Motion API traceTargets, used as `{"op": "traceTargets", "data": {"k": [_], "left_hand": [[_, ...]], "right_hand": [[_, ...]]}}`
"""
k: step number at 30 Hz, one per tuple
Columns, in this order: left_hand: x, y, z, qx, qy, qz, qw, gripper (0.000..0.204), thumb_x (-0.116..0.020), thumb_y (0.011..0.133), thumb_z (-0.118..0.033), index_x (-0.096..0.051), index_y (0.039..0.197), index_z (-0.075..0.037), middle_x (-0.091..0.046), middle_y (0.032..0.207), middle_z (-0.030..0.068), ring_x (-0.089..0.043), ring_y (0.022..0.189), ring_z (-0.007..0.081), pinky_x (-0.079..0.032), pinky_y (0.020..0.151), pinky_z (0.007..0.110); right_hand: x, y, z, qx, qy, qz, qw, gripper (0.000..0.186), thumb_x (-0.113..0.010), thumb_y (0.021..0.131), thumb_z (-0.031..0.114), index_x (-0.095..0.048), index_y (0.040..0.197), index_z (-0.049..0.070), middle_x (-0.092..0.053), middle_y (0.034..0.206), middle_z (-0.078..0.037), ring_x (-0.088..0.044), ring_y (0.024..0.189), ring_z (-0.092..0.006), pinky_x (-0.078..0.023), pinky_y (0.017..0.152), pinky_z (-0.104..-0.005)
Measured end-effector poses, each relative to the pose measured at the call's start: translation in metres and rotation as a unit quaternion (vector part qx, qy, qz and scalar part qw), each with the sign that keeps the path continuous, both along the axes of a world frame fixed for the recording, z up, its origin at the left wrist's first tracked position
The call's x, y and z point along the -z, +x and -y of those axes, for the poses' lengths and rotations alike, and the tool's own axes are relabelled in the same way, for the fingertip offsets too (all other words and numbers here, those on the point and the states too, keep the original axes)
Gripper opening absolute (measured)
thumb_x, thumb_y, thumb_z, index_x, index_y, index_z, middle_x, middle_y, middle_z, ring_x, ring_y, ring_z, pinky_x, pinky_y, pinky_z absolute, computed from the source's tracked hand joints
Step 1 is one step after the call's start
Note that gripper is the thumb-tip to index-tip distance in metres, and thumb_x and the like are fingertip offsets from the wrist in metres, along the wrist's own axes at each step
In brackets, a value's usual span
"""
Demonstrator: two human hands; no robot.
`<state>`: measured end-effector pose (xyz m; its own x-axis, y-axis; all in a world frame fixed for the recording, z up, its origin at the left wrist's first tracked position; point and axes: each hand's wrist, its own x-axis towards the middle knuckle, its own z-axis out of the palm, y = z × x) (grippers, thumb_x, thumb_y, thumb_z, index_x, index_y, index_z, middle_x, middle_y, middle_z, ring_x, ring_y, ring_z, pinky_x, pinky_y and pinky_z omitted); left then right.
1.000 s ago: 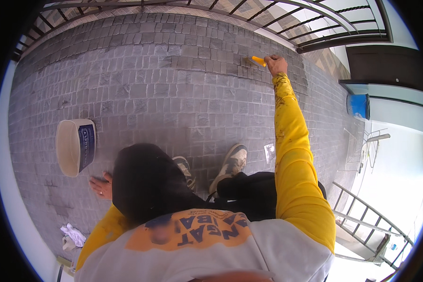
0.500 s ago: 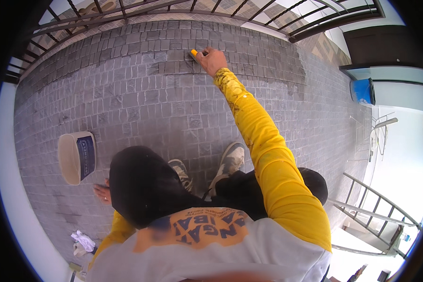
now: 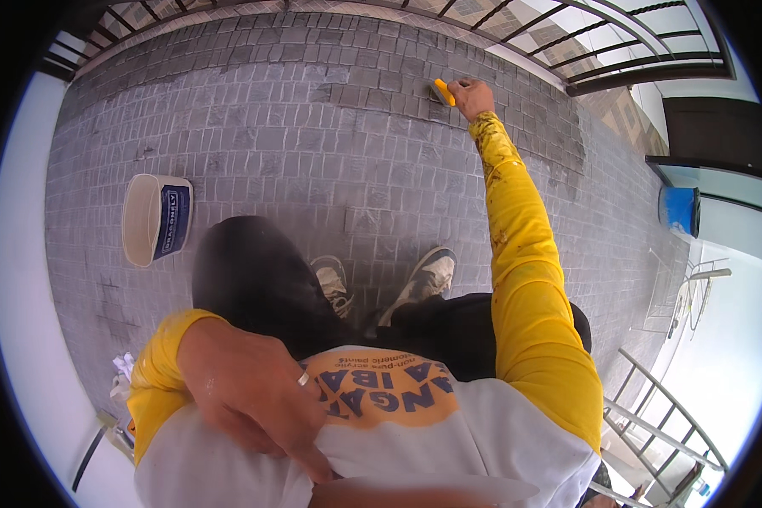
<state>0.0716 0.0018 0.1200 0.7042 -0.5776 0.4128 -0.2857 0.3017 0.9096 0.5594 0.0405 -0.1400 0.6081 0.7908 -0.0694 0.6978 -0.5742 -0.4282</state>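
My right hand (image 3: pixel 472 98) is out at arm's length at the upper middle, closed on a yellow-handled brush (image 3: pixel 444 92) at the grey stone-patterned floor (image 3: pixel 381 182), where darker patches show. My left hand (image 3: pixel 245 389), wearing a ring, is raised against the front of my shirt (image 3: pixel 432 457). Its fingers are bent, one reaching down to a blurred band at the lower edge; what they hold, if anything, is hidden. A cream oval bucket (image 3: pixel 141 224) with a dark blue label stands on the floor beyond my left knee.
A metal railing (image 3: pixel 516 25) runs along the far edge. At the right are a blue bin (image 3: pixel 679 209), a wire rack (image 3: pixel 681 292) and a metal ladder (image 3: pixel 656 415) by white walls. A white cloth (image 3: pixel 123 368) lies at the left, near a wall.
My left hand has risen from the floor beside my knee to my chest. My right hand with the brush moved left, then back to the right, a little farther out.
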Motion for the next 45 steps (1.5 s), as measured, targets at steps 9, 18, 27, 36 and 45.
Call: {"op": "traceTargets", "data": {"k": [9, 18, 27, 36, 45], "left_hand": [[0.023, 0.023, 0.027, -0.343, -0.361, 0.046, 0.866, 0.029, -0.076, 0.088, -0.032, -0.063, 0.083, -0.007, -0.064, 0.073, 0.0076, -0.059, 0.059, 0.0192, -0.049, 0.051, 0.030], [0.011, 0.051, 0.047, -0.467, -0.409, 0.009, 0.784, 0.029, -0.080, 0.083, -0.027, -0.065, 0.087, -0.002, -0.065, 0.073, 0.0106, -0.062, 0.061, 0.0213, -0.049, 0.052, 0.030], [0.034, 0.028, 0.033, -0.323, -0.468, -0.075, 0.819, 0.026, -0.082, 0.080, -0.018, -0.067, 0.089, 0.001, -0.067, 0.077, 0.0131, -0.064, 0.064, 0.0222, -0.049, 0.053, 0.030], [0.025, 0.009, 0.025, -0.185, -0.453, -0.056, 0.870, 0.024, -0.084, 0.077, -0.009, -0.070, 0.092, 0.004, -0.068, 0.080, 0.0156, -0.066, 0.067, 0.0231, -0.049, 0.054, 0.029], [0.010, -0.012, -0.006, -0.242, -0.249, -0.109, 0.931, 0.024, -0.084, 0.065, 0.011, -0.072, 0.085, 0.003, -0.069, 0.078, 0.0160, -0.066, 0.067, 0.0237, -0.050, 0.057, 0.028]], "right_hand": [[0.004, 0.100, 0.064, 0.154, -0.084, 0.125, 0.977, 0.057, -0.061, 0.078, 0.054, -0.075, 0.109, 0.007, -0.069, 0.110, -0.024, -0.066, 0.108, -0.0378, -0.050, 0.097, -0.0426], [0.002, 0.033, 0.045, -0.008, -0.106, 0.126, 0.986, 0.056, -0.055, 0.085, 0.054, -0.073, 0.107, 0.006, -0.070, 0.105, -0.023, -0.066, 0.102, -0.0409, -0.051, 0.089, -0.0457], [0.019, -0.153, -0.033, -0.208, 0.054, -0.095, 0.972, 0.042, -0.069, 0.084, 0.040, -0.073, 0.109, 0.006, -0.071, 0.092, -0.023, -0.070, 0.089, -0.0362, -0.054, 0.074, -0.0424], [-0.011, -0.113, -0.013, -0.327, -0.099, 0.029, 0.939, 0.047, -0.067, 0.086, 0.045, -0.069, 0.120, 0.014, -0.071, 0.103, -0.022, -0.069, 0.096, -0.0358, -0.054, 0.083, -0.0421], [-0.070, -0.108, -0.010, -0.209, 0.030, -0.003, 0.977, 0.037, -0.072, 0.081, 0.036, -0.073, 0.108, 0.011, -0.073, 0.088, -0.015, -0.072, 0.082, -0.0274, -0.056, 0.078, -0.0347]]}}
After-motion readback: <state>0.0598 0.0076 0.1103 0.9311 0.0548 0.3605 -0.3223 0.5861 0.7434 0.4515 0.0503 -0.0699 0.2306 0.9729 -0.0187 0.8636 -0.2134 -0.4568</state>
